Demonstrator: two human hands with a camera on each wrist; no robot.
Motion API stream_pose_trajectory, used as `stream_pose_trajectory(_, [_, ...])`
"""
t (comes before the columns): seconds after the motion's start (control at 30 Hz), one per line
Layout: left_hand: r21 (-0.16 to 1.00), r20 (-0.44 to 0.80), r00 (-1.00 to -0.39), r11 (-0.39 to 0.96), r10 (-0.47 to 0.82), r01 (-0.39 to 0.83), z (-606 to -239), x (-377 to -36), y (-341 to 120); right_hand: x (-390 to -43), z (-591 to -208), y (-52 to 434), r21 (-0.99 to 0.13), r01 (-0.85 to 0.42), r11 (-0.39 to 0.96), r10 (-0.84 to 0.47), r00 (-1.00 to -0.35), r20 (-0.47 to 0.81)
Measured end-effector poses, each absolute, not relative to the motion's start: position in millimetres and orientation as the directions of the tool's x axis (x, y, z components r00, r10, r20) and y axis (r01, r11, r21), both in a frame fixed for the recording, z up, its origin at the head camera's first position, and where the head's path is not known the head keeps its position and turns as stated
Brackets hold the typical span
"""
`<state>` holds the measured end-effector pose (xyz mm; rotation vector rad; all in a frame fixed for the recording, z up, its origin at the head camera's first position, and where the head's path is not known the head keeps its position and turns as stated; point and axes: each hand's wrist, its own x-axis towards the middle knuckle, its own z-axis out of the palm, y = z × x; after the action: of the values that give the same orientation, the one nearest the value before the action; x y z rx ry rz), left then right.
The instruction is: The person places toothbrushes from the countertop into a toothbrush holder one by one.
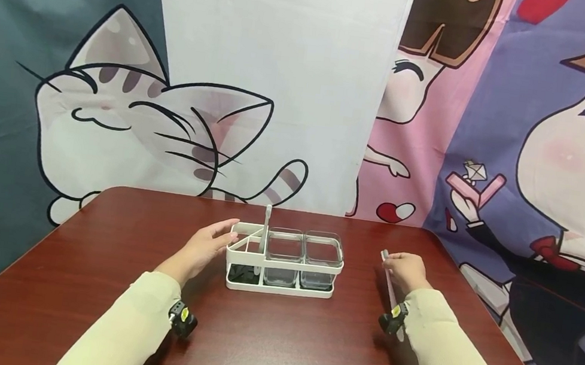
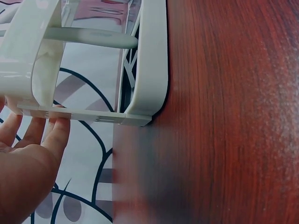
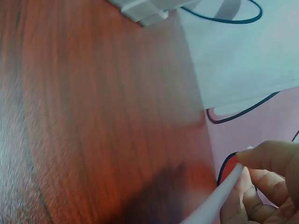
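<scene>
A white toothbrush holder rack (image 1: 282, 291) stands on the table, with two clear cups (image 1: 285, 247) in its middle and right sections. In its divided left section a toothbrush (image 1: 267, 219) stands upright; the left wrist view shows its pale handle (image 2: 93, 37). My left hand (image 1: 206, 248) touches the rack's left end with its fingertips (image 2: 60, 122), fingers extended and slightly bent. Out to the right of the rack, my right hand (image 1: 407, 271) pinches a second toothbrush (image 1: 391, 287) between thumb and fingers near its head end. Its pale handle (image 3: 212, 205) slants back toward my wrist.
The reddish-brown wooden table (image 1: 263, 342) runs back to a cartoon-printed cloth (image 1: 283, 73). A dark mat or base (image 1: 244, 273) shows inside the rack's lower left. Each sleeve carries a black wrist camera (image 1: 182, 319).
</scene>
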<state>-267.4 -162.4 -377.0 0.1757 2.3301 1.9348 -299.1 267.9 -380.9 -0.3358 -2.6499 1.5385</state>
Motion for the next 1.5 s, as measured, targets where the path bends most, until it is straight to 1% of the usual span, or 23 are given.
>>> stream_pose_trajectory(0.27, [0.984, 0.005, -0.985, 0.174, 0.174, 0.035, -379.7, -266.7, -163.7, -296.8, -370.2, 262.4, -0.94, 0.177, 0.291, 0.239, -0.965, -0.107])
stream_pose_trajectory(0.47, [0.98, -0.017, -0.987, 0.199, 0.157, 0.014, -376.9, -267.2, -162.7, -295.8, -357.8, 257.6, -0.961, 0.121, 0.247, 0.235, -0.97, -0.061])
stream_pose_trajectory(0.67, [0.976, -0.024, -0.988, 0.218, 0.151, 0.01, -376.4, -267.8, -164.6, -296.7, -342.1, 253.0, -0.979, 0.12, 0.164, 0.25, -0.965, -0.077])
stream_pose_trajectory(0.97, [0.981, -0.004, -0.986, 0.19, 0.167, 0.028, -375.4, -267.3, -163.7, -291.2, -321.4, 242.9, -0.993, 0.107, 0.039, 0.205, -0.974, -0.097])
stream_pose_trajectory(1.23, [0.987, -0.01, -0.989, 0.157, 0.149, 0.014, -374.9, -266.5, -160.4, -283.1, -304.9, 235.7, -0.994, 0.071, -0.078, 0.144, -0.986, -0.082])
stream_pose_trajectory(1.33, [0.988, -0.008, -0.989, 0.155, 0.149, 0.016, -375.2, -266.7, -160.9, -280.7, -299.0, 231.5, -0.996, 0.043, -0.084, 0.116, -0.992, -0.052])
stream_pose_trajectory(1.5, [0.986, -0.013, -0.988, 0.163, 0.154, 0.013, -375.9, -266.7, -161.7, -277.1, -290.9, 223.3, -0.998, 0.014, -0.057, 0.088, -0.996, -0.019])
